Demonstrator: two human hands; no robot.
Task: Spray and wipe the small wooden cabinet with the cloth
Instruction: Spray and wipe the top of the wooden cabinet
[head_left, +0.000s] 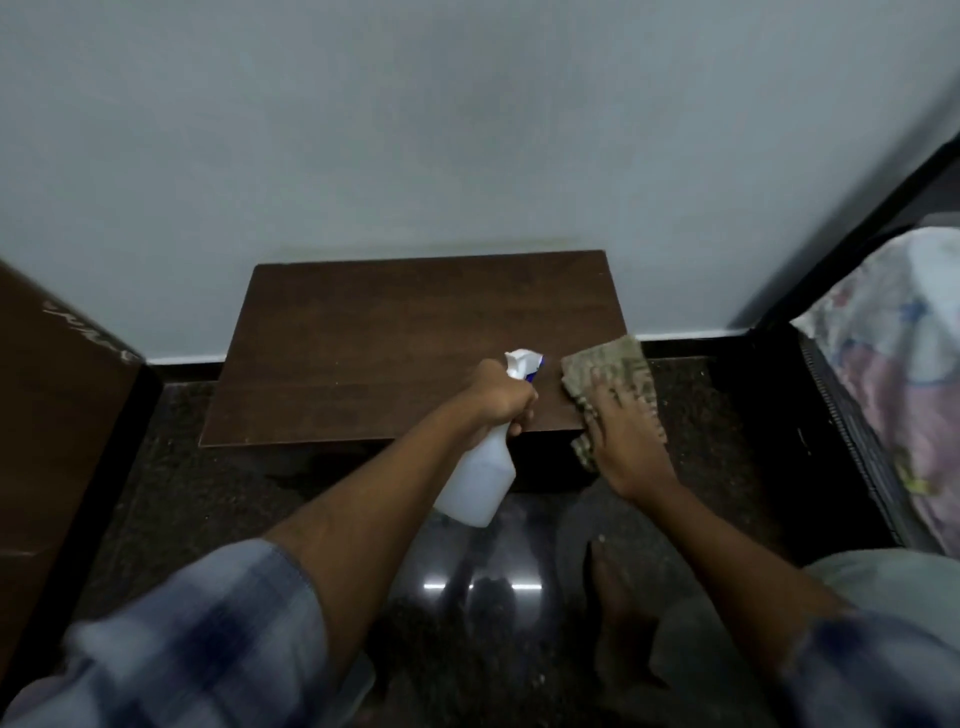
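The left hand (501, 397) gripped the bottle (480, 483) by its neck over the cabinet (415, 332), set against the wall (467, 130), while the right hand (621, 426) pressed flat on the cloth (610, 364) at the front right corner; overhanging there, the cloth risked sliding off the edge

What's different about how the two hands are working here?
The left hand is curled round the spray bottle; the right hand lies flat on the cloth. The left holds the bottle tilted, nozzle toward the cabinet; the right presses the cloth on the cabinet's front right corner. Both work at the cabinet's front edge.
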